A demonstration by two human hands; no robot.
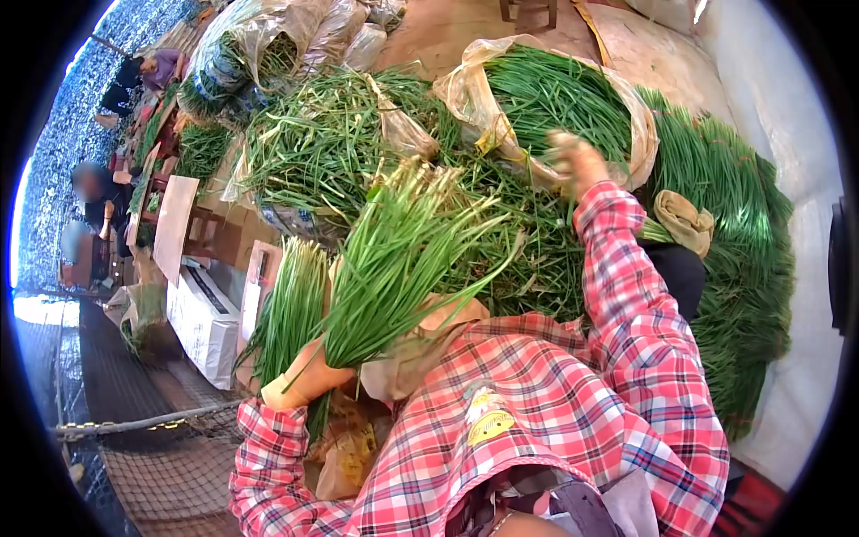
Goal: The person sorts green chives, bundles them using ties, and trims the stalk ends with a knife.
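My left hand (pixel 315 374) is wrapped round the lower part of a loose bunch of long green stalks (pixel 380 259), whose pale root ends fan out up and to the right. Another bunch (pixel 293 295) with pale tips stands just left of it. Raised at the right, my right hand (pixel 577 161) is blurred by motion in front of an open plastic bag (pixel 488 94) full of green stalks (pixel 559 98); its fingers are smeared. Loose trimmings (pixel 537 259) lie heaped between my hands.
Tied green bunches (pixel 734 224) are stacked along the right. A brown cloth roll (pixel 684 222) lies by my right sleeve. At left are a white box (pixel 204 322), a board (pixel 174 219) and netting (pixel 170 456). Other people (pixel 98 197) sit at the far left.
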